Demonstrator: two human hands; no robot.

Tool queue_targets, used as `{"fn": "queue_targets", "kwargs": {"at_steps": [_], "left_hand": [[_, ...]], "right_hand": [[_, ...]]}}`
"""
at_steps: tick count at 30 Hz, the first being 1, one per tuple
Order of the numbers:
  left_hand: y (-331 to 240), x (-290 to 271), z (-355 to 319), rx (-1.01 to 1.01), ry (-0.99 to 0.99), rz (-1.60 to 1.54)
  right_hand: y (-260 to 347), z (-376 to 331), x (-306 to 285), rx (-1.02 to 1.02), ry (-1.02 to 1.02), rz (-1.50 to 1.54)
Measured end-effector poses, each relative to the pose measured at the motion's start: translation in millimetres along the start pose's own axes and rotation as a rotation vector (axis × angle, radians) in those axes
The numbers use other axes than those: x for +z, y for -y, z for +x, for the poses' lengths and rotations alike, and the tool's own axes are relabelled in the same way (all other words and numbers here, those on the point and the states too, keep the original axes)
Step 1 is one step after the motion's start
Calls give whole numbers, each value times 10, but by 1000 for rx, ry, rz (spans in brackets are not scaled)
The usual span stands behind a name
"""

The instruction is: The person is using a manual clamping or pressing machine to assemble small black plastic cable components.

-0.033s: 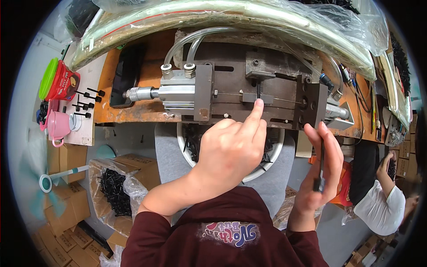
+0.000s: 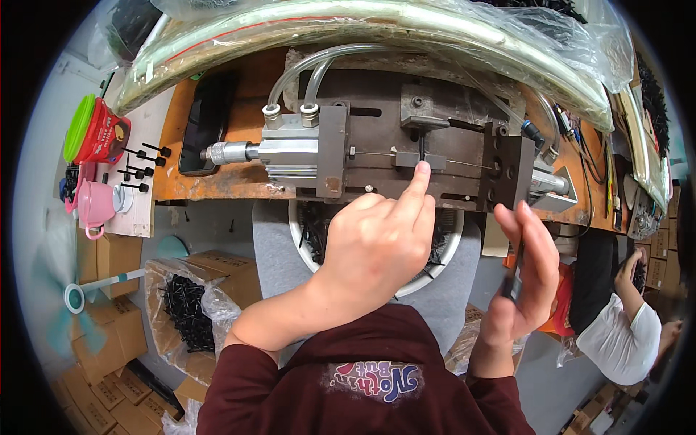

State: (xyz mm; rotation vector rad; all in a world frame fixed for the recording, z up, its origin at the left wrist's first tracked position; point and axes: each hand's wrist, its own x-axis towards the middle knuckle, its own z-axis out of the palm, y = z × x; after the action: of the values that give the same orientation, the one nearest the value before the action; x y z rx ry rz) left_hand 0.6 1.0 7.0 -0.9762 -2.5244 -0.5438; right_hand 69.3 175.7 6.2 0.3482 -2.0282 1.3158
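Note:
My left hand (image 2: 380,239) reaches over the metal clamping fixture (image 2: 373,163), index finger stretched out and the other fingers curled. Its fingertip rests on the near end of a slim black rod (image 2: 422,143), which stands against a small grey block (image 2: 406,159) on a thin metal wire. The thumb side and the rod's end are partly hidden. To the right of the fixture, my right hand (image 2: 533,275) is raised, fingers bent round another black rod with a thicker end (image 2: 514,284), blurred and partly covered by the hand.
A white basin (image 2: 296,243) of black pieces sits on my lap. Left are a phone (image 2: 205,123), a pink cup (image 2: 96,203), a red tub (image 2: 109,134) and loose knobbed rods (image 2: 138,170). A spinning fan (image 2: 74,297) and open carton (image 2: 156,304) stand lower left. Another person (image 2: 620,333) works at right.
In my right hand the black rod has swung up and in toward the palm, and the fingers have shifted slightly. My left hand stays in place on the fixture.

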Motion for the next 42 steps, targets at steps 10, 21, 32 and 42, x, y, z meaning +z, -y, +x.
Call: {"fn": "queue_targets", "kwargs": {"at_steps": [10, 21, 32, 42], "left_hand": [[48, 2, -10, 2, -42, -78], [132, -172, -541, 84, 416, -573], [253, 520, -1219, -275, 237, -712], [428, 684, -1598, -603, -147, -658]], "right_hand": [[81, 102, 51, -182, 272, -398], [-29, 228, 348, -75, 448, -577], [-39, 297, 428, -109, 495, -718], [774, -420, -120, -188, -206, 237]]}}
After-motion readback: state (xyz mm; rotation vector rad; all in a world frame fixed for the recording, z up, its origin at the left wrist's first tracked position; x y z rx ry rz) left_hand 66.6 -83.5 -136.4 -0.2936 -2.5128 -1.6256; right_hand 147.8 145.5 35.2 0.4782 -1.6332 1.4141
